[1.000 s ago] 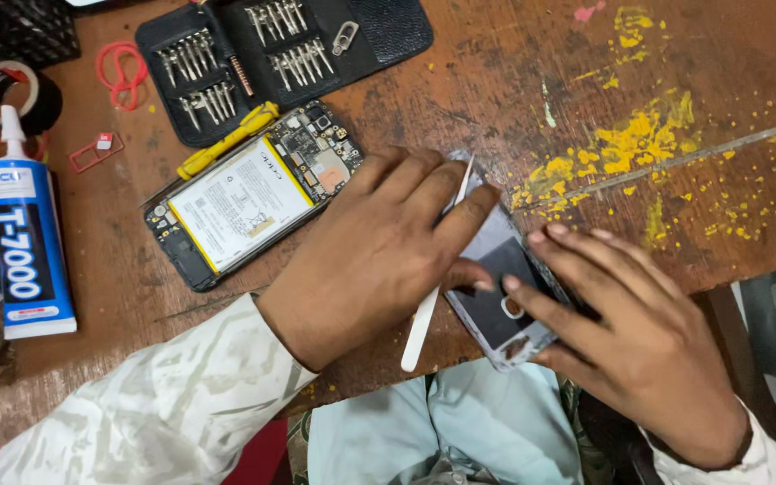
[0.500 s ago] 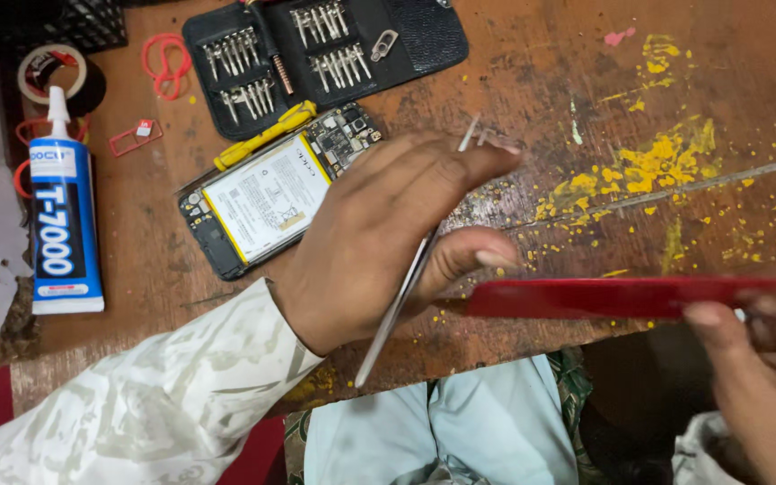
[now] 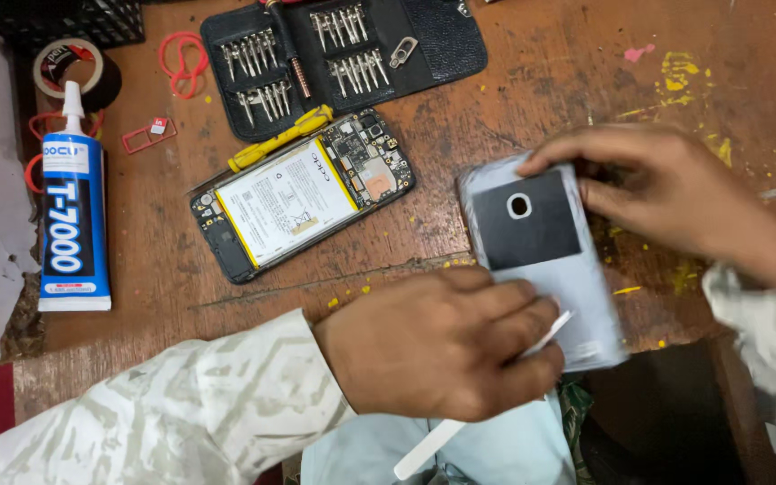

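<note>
A grey phone back cover [image 3: 545, 260] with a black square pad and a round hole lies inner side up on the worn wooden table [image 3: 541, 99]. My right hand [image 3: 675, 193] presses on its far right edge. My left hand [image 3: 446, 341] rests on its near left edge and grips a thin white pry stick [image 3: 433, 447] that pokes out toward me. To the left lies an opened phone [image 3: 303, 193], its battery and circuit board showing.
A black case of screwdriver bits [image 3: 343, 54] lies open at the back. A yellow screwdriver [image 3: 276, 144] rests beside the phone. A blue and white glue tube [image 3: 72, 211], a tape roll [image 3: 69, 67] and red plastic tools [image 3: 181, 58] are at the left.
The cover was lifted edge-on, its red side showing, then laid flat on the table inner side up. My right hand moved onto its far edge. My left hand shifted lower.
</note>
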